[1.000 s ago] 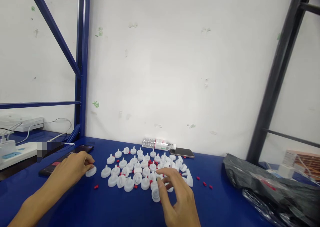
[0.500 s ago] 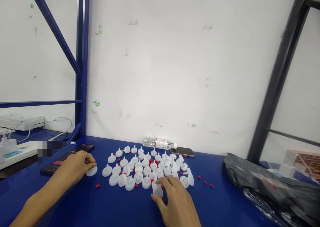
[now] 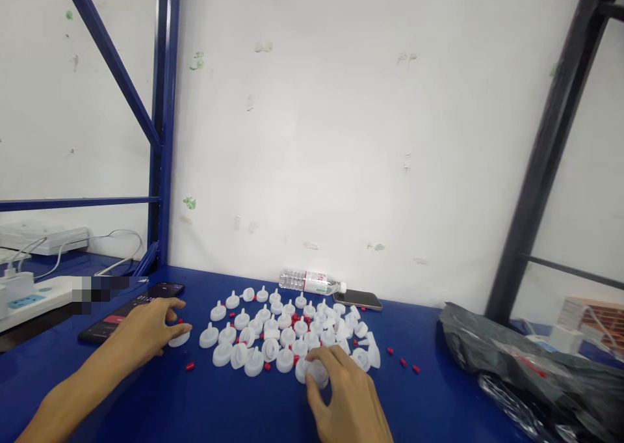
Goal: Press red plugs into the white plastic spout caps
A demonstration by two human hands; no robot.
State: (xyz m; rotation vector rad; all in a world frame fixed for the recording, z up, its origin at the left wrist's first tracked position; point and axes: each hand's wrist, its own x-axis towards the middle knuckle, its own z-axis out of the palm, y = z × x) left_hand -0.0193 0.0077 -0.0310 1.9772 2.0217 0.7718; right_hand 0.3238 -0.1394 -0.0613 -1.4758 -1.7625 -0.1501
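Observation:
My left hand is at the left with thumb and fingers apart, just above a white nozzle cap that stands on the blue table. A small red tip cap shows between those fingers, at the top of the white one. My right hand grips another white nozzle cap between thumb and fingers, its round open side partly visible. Many white nozzle caps lie in front of both hands, most with the spout up and some tipped over. Red tip caps are scattered among and around them.
Behind the caps lie a clear bottle and a dark phone. A larger phone is under my left forearm, near a white power strip. A grey plastic bag lies at the right. Blue posts stand by the wall.
My left fingers have spread from the white nozzle cap, so the red tip cap on it shows. My right hand has shifted slightly right with its cap, uncovering another white cap beside it.

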